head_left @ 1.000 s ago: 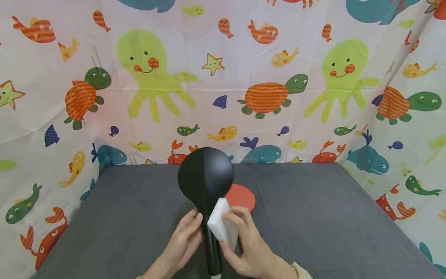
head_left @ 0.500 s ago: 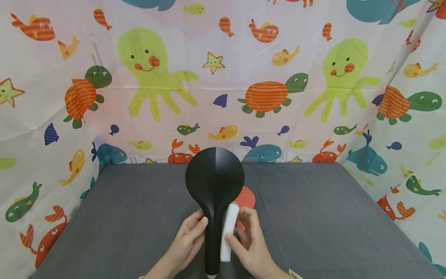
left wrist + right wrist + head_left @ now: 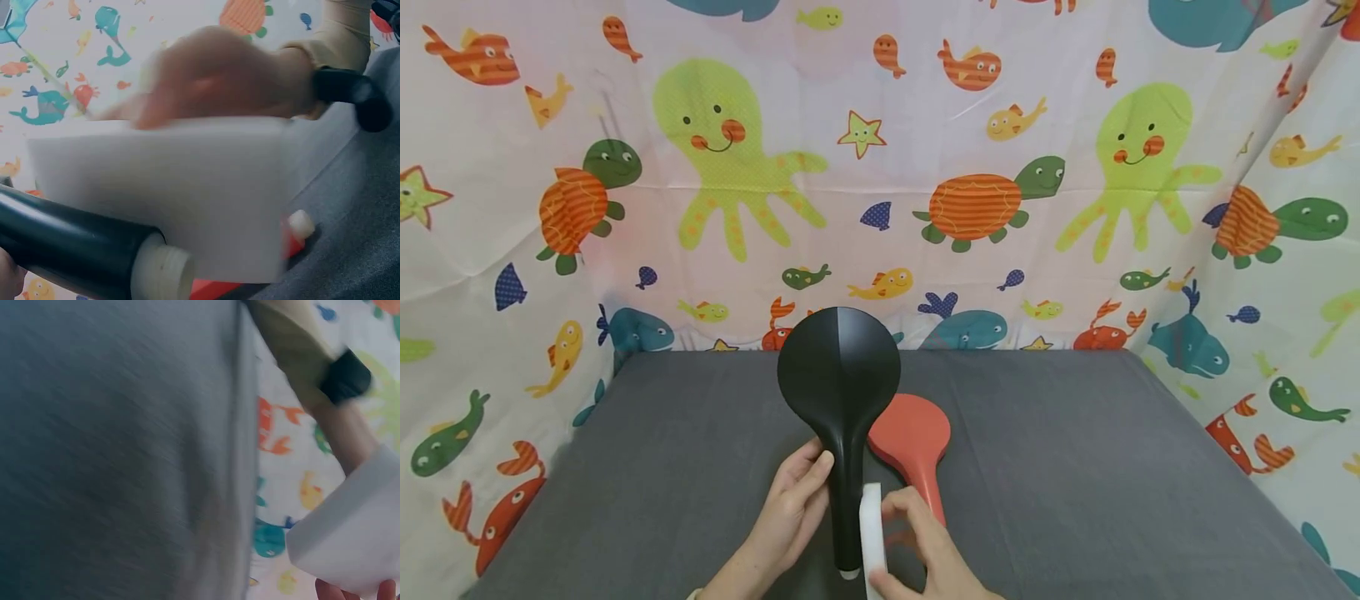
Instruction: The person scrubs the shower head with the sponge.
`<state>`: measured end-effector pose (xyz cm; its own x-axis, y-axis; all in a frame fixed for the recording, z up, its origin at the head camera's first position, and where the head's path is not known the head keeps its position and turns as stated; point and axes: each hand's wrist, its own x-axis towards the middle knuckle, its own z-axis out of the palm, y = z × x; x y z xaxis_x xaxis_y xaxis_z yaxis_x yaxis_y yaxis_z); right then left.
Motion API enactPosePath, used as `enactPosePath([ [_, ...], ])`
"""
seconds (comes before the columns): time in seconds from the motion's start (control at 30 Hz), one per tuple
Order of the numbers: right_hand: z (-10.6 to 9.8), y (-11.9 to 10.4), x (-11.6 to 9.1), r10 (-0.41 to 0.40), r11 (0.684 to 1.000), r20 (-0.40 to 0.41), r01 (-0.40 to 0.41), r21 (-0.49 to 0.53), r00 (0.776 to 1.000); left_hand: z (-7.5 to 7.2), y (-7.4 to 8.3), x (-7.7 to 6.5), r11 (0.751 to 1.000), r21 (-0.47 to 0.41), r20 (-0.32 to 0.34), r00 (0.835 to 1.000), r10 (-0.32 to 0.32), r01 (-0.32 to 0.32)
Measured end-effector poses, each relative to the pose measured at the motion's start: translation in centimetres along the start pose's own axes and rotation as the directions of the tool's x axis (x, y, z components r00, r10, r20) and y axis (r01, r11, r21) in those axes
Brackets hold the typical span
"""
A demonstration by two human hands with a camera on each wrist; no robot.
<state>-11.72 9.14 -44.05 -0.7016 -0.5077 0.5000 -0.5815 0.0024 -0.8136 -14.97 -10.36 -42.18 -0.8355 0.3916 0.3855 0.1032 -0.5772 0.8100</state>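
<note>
A black handheld shower head (image 3: 838,367) is held upright, its round head up and its handle down. My left hand (image 3: 797,500) grips it at the neck, thumb in front. A white threaded end (image 3: 165,272) shows at the foot of the handle in the left wrist view. My right hand (image 3: 936,550) pinches a white block sponge (image 3: 872,533) between thumb and fingers, on edge right beside the lower handle. The sponge (image 3: 169,187) overlaps the space behind the handle in the left wrist view, where the right hand is blurred.
Behind and to the right, a red shower head (image 3: 913,429) lies on the grey cloth-covered table (image 3: 1075,467); the right hand hides part of its handle. A white curtain (image 3: 880,225) printed with sea animals closes off the back and both sides.
The sponge has slid down along the handle to its lower end and turned edge-on. The black shower head swung right, then back left, uncovering more of the red one.
</note>
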Motion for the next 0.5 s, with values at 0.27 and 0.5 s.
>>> enactPosePath([
  [0.27, -0.5, -0.3, 1.6, -0.118, 0.985, -0.16, 0.095, -0.145, 0.98, 0.3, -0.3, 0.0, 0.998, -0.009, -0.002, 0.998, -0.055, 0.055],
  [0.5, -0.3, 0.0, 1.4, -0.258, 0.907, -0.136, 0.191, -0.376, 0.956, 0.3, -0.6, -0.2, 0.998, -0.004, -0.095, 0.994, -0.055, 0.055],
])
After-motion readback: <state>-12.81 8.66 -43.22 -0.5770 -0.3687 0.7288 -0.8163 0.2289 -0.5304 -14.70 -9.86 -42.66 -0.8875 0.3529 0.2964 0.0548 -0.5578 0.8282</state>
